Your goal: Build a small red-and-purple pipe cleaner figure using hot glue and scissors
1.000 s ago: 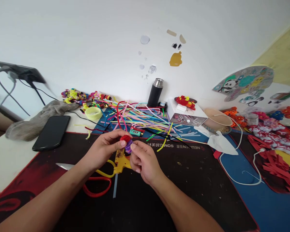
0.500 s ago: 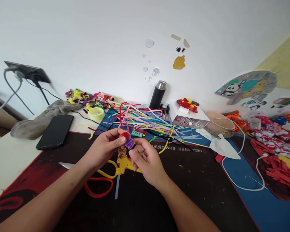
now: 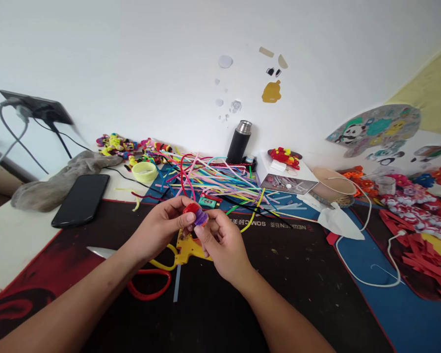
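Observation:
A small red and purple pipe-cleaner piece (image 3: 195, 214) is pinched between both of my hands above the black desk mat (image 3: 242, 304). My left hand (image 3: 162, 224) grips its red part with thumb and fingers closed. My right hand (image 3: 222, 242) holds the purple part from the right, fingers curled. A red pipe cleaner (image 3: 183, 176) loops up behind the piece. Directly beneath my hands lies a yellow glue gun (image 3: 185, 249) and red-handled scissors (image 3: 146, 284).
A heap of coloured pipe cleaners (image 3: 220, 179) lies behind my hands, with a black flask (image 3: 238, 142) at the wall. A black phone (image 3: 81, 199) and grey cloth (image 3: 58, 181) sit left. A white cable (image 3: 367, 245), tissue (image 3: 338, 220) and red paper pieces (image 3: 419, 250) lie right.
Both hands have kept the piece pinched and turned it slightly; my right fingers have shifted along the purple part. The view has wobbled a little.

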Demonstrator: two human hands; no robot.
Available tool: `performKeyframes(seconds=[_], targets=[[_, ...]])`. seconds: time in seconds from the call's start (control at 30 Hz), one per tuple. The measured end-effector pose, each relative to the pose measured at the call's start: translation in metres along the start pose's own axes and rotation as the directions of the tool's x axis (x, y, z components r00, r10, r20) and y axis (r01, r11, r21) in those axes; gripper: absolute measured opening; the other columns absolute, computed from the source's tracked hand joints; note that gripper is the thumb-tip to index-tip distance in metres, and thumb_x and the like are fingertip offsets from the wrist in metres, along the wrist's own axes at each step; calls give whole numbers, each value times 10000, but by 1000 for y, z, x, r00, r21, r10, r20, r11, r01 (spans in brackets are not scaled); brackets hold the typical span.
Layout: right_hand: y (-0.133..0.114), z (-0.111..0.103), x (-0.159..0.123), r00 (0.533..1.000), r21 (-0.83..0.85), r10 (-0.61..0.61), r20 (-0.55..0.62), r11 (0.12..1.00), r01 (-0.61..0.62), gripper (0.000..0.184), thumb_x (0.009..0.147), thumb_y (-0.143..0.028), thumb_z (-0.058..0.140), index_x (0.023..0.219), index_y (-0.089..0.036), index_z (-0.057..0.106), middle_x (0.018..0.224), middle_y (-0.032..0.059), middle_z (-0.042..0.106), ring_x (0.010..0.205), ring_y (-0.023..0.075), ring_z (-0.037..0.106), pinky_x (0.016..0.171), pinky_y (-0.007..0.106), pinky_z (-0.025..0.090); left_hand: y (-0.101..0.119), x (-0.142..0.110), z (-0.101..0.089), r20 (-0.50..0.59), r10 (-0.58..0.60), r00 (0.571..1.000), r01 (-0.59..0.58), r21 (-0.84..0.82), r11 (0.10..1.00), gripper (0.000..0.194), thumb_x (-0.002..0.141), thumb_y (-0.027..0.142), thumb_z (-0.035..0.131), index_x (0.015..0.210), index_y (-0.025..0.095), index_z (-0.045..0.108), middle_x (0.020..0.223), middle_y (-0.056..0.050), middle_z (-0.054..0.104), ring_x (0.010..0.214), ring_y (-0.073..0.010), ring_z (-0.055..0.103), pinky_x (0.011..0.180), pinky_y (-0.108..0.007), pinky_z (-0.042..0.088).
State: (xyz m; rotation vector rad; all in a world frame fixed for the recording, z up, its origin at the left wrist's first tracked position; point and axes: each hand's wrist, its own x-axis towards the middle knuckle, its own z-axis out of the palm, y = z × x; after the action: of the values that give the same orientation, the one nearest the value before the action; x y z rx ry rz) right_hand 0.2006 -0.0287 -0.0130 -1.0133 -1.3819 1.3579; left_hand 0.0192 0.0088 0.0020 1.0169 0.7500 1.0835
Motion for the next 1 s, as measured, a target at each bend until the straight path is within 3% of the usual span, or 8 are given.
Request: performKeyframes(seconds=[0.33, 0.43, 0.57, 0.8, 1.0], targets=[[-6, -4, 4, 982, 196, 100, 163, 972, -132, 616, 949, -757, 730, 1215, -217, 602, 691, -72, 626, 475, 109, 545, 480, 237, 393, 1, 1, -12, -5, 72, 997, -72, 89, 993, 366, 784, 444, 1000, 887, 165, 786, 789, -15, 691, 655, -125, 558, 584, -218, 467], [-5, -5, 6, 977, 241, 132, 167, 956, -170, 607, 955, -802, 680, 1083, -212, 612, 646, -60, 633, 455, 113, 559, 452, 225, 363, 1, 0, -13, 40, 74, 996, -79, 139, 987, 348, 775, 431, 1003, 890, 169, 806, 815, -30, 725, 702, -152, 610, 652, -247, 503], [-2, -5, 7, 973, 284, 180, 146, 934, -216, 564, 973, -771, 676, 878, -222, 590, 592, -54, 616, 435, 106, 556, 439, 218, 357, 2, -1, -12, 69, 63, 996, -75, 193, 978, 330, 782, 425, 994, 932, 177, 836, 843, -43, 761, 732, -177, 650, 700, -276, 523], [-1, -4, 8, 968, 372, 213, 129, 895, -247, 511, 938, -674, 770, 791, -213, 605, 543, -67, 570, 411, 93, 494, 421, 221, 341, 1, -1, -8, 36, 81, 996, -86, 174, 981, 334, 772, 430, 1006, 912, 176, 839, 821, -31, 735, 730, -161, 615, 695, -261, 499], [-1, -1, 7, 964, 446, 227, 137, 855, -265, 497, 917, -617, 813, 749, -206, 590, 516, -71, 534, 412, 89, 478, 429, 226, 310, -2, 1, -10, -35, 54, 998, -52, 54, 997, 407, 727, 474, 1031, 912, 167, 837, 792, -43, 736, 667, -144, 584, 597, -238, 448]])
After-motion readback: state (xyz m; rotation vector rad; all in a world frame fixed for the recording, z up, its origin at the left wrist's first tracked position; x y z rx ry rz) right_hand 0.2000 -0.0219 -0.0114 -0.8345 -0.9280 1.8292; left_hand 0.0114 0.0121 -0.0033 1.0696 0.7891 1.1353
